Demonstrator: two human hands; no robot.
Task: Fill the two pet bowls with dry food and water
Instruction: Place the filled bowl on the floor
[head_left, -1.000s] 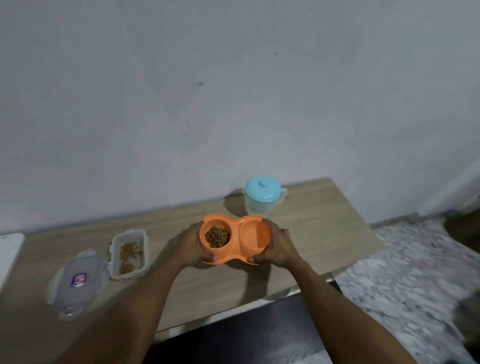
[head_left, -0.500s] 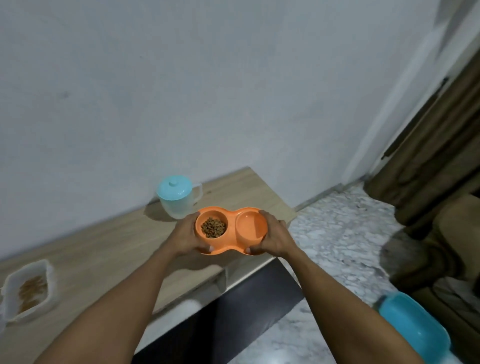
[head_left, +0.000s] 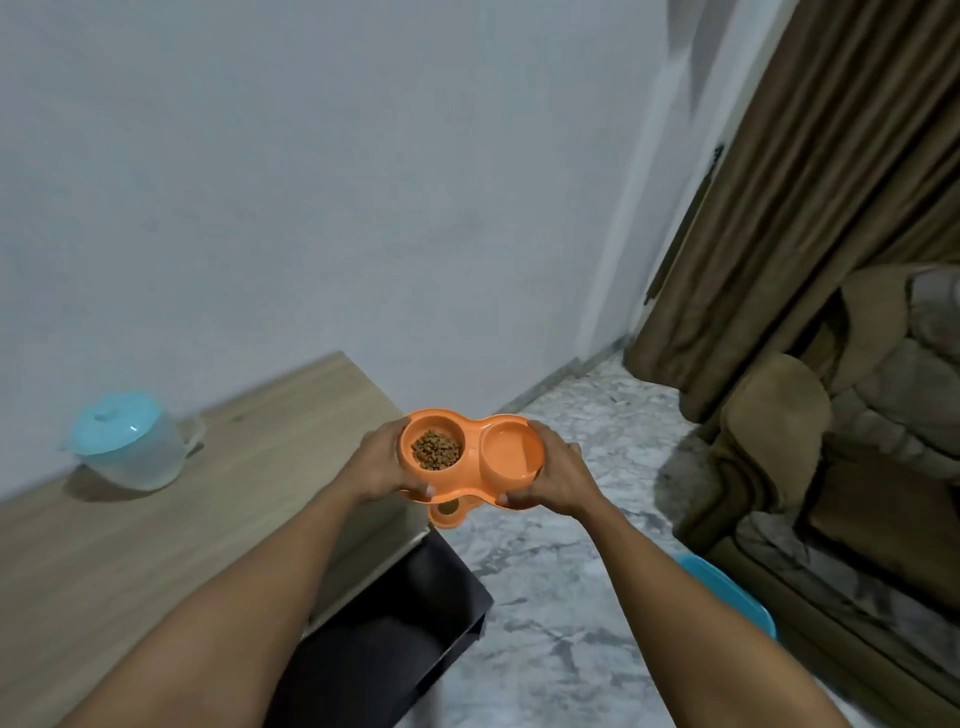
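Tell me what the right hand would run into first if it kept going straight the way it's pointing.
Nothing close: past the right hand, gripping the orange double bowl, lies open marble floor, then probably the white wall; depth is unclear.

From where I watch, both forearms are bare from the bottom edge of the view up to the wrists, with no sleeve or cuff showing on either. My left hand and right hand are bare too, and I see no glove, ring, watch or band on them.
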